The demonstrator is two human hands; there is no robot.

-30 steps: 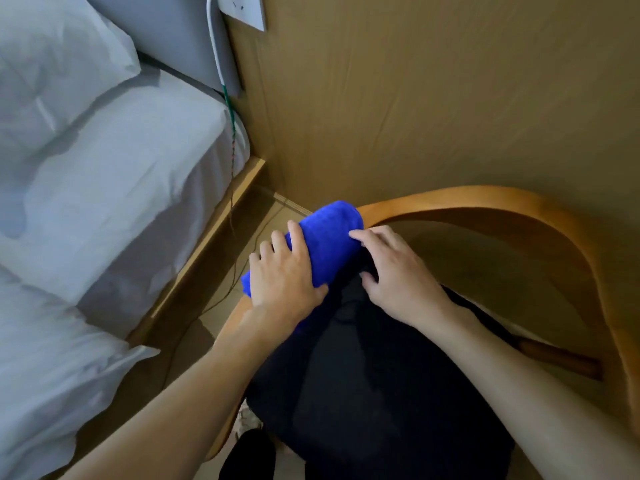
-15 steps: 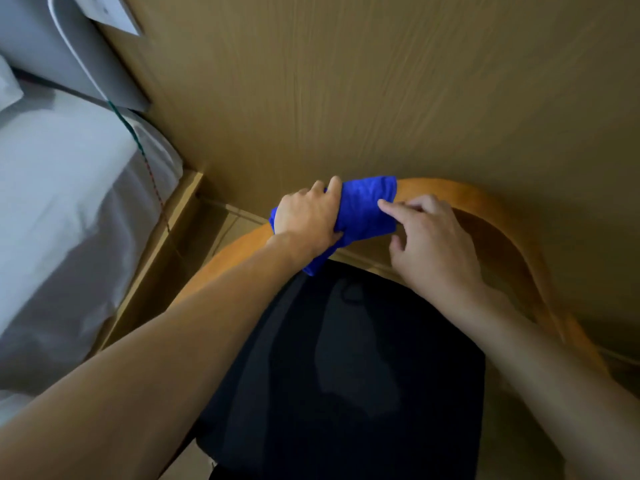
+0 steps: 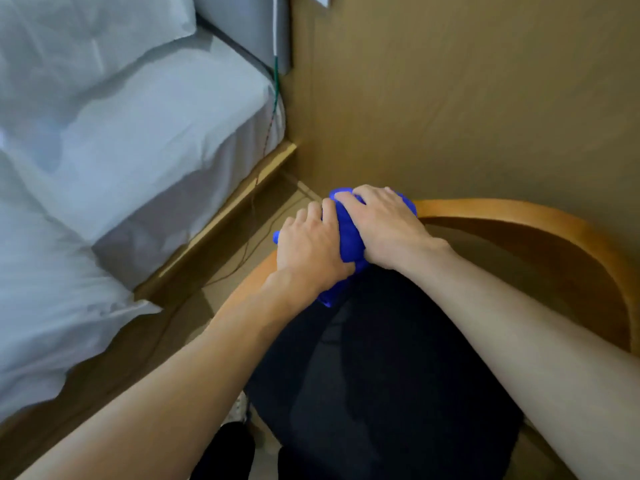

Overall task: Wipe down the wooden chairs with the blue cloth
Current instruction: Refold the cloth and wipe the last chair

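Note:
The blue cloth (image 3: 348, 237) is wrapped over the curved back rail of a wooden chair (image 3: 519, 216) with a black seat cushion (image 3: 381, 368). My left hand (image 3: 308, 249) grips the cloth from the left, fingers curled over it and the rail. My right hand (image 3: 384, 223) lies over the cloth's upper end, fingers curled round it. Most of the cloth is hidden under both hands; a tail hangs down at the seat's edge.
A bed with white bedding (image 3: 114, 140) and a wooden base (image 3: 221, 216) stands at the left. A tan wall (image 3: 467, 91) runs right behind the chair rail. A thin cable (image 3: 275, 81) hangs down by the grey headboard (image 3: 249, 26).
Both hands and the cloth have slid back left along the rail. My right hand has moved from touching the cloth's edge to covering and gripping it.

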